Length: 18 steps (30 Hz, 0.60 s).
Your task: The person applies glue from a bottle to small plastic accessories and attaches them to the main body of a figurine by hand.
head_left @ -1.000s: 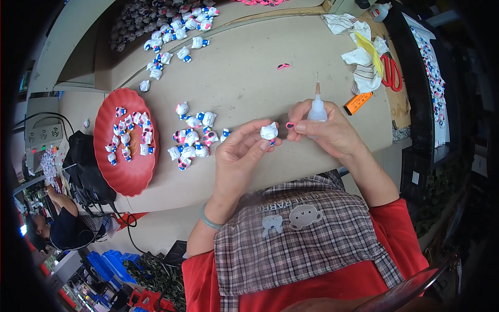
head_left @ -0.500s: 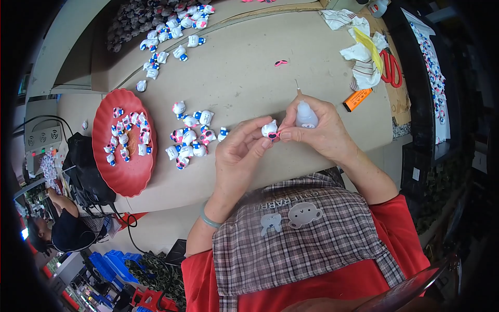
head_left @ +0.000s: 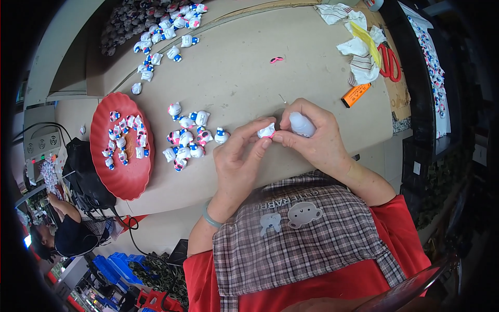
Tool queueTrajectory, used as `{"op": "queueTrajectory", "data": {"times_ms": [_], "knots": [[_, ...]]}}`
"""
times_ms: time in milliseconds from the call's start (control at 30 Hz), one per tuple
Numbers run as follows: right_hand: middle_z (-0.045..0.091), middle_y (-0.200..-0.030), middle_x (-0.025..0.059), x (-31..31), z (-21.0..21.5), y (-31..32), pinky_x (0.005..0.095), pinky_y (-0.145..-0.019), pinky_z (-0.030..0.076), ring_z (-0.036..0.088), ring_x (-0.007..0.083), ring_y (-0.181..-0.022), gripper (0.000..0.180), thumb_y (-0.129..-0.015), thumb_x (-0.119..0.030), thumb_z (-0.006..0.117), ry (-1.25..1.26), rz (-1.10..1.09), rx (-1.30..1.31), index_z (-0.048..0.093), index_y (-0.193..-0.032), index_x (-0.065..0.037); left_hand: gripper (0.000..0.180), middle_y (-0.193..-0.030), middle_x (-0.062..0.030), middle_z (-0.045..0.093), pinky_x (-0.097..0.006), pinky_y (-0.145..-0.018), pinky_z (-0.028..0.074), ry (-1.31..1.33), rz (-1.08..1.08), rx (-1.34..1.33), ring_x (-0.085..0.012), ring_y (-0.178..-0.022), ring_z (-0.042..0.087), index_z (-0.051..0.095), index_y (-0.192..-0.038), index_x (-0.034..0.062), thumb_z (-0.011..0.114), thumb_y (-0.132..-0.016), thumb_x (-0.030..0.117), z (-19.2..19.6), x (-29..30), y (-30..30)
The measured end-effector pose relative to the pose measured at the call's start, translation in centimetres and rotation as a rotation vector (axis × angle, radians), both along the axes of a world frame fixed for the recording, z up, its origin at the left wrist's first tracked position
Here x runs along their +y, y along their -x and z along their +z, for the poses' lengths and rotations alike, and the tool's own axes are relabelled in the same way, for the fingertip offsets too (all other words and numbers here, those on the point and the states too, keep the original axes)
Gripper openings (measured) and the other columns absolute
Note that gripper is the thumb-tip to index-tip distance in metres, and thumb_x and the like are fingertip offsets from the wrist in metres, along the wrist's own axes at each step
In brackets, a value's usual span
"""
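Note:
Between the thumb and fingers of my left hand (head_left: pixel 235 158) is a small white figurine (head_left: pixel 266 130) with a bit of pink on its lower face. My right hand (head_left: pixel 325 136) wraps a translucent squeeze bottle (head_left: pixel 301 125), whose thin needle tip points away toward the table's far side. The right thumb and fingertip also press against the figurine's pink part. Left of my hands lies a loose group of white-and-blue figurines (head_left: pixel 183 153), some wearing pink sunglasses. A separate pair of tiny pink sunglasses (head_left: pixel 276 60) rests on the table (head_left: pixel 244 78) farther off.
At left stands a red scalloped tray (head_left: pixel 112 177) with several figurines. More figurines (head_left: pixel 174 53) lie at the far left. White cloths (head_left: pixel 362 67), red-handled scissors (head_left: pixel 390 62) and an orange box (head_left: pixel 356 95) sit at right. A person (head_left: pixel 75 229) works beyond the table's left end.
The figurine has tilted in my fingers, so its pink glasses show less. My right hand has turned the bottle slightly, shifting its needle leftward. The whole view has shifted a little.

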State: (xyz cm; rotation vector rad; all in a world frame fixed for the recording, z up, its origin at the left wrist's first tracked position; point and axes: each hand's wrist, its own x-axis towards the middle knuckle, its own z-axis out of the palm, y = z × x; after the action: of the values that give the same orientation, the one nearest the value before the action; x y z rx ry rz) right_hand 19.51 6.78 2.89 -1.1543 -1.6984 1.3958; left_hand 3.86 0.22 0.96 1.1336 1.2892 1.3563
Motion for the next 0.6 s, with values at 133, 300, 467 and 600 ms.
{"op": "queueTrajectory", "data": {"times_ms": [133, 300, 467, 600], "knots": [[0.06, -0.076, 0.0029, -0.4, 0.0, 0.2, 0.0257, -0.062, 0.049, 0.059, 0.0099, -0.068, 0.021, -0.073, -0.005, 0.075, 0.102, -0.001, 0.071, 0.057, -0.083, -0.002, 0.023, -0.109, -0.0154, 0.065, -0.03, -0.084, 0.052, -0.08, 0.007, 0.046, -0.0209, -0.099, 0.064, 0.06, -0.109, -0.0025, 0.061, -0.085, 0.0, -0.6, -0.2, -0.1], [0.06, -0.077, 0.0023, -0.8, -0.3, 0.7, 0.0245, -0.061, 0.049, 0.059, 0.0089, -0.067, 0.021, -0.074, -0.001, 0.073, 0.11, -0.033, 0.128, 0.055, -0.084, -0.002, 0.021, -0.108, -0.0157, 0.065, -0.031, -0.084, 0.052, -0.125, 0.046, 0.069, -0.0227, -0.096, 0.065, 0.06, -0.108, -0.0018, 0.06, -0.087, 0.001, -1.1, -0.4, -0.4], [0.06, -0.078, 0.0019, -0.8, -0.5, 0.8, 0.0238, -0.061, 0.049, 0.058, 0.0081, -0.068, 0.021, -0.075, 0.0, 0.072, 0.17, -0.032, 0.177, 0.054, -0.085, -0.003, 0.021, -0.107, -0.0161, 0.065, -0.031, -0.084, 0.052, -0.114, 0.068, 0.143, -0.023, -0.097, 0.065, 0.058, -0.108, -0.003, 0.059, -0.088, 0.002, -1.2, -0.4, -0.4], [0.059, -0.079, 0.0015, -0.4, -0.1, 0.8, 0.0228, -0.06, 0.048, 0.057, 0.0077, -0.068, 0.02, -0.076, 0.0, 0.071, 0.102, -0.013, 0.192, 0.054, -0.085, -0.003, 0.024, -0.11, -0.0178, 0.063, -0.03, -0.083, 0.052, -0.083, 0.074, -0.036, -0.0234, -0.096, 0.064, 0.057, -0.112, -0.0038, 0.059, -0.088, 0.003, -0.5, -0.2, -0.4]]}}
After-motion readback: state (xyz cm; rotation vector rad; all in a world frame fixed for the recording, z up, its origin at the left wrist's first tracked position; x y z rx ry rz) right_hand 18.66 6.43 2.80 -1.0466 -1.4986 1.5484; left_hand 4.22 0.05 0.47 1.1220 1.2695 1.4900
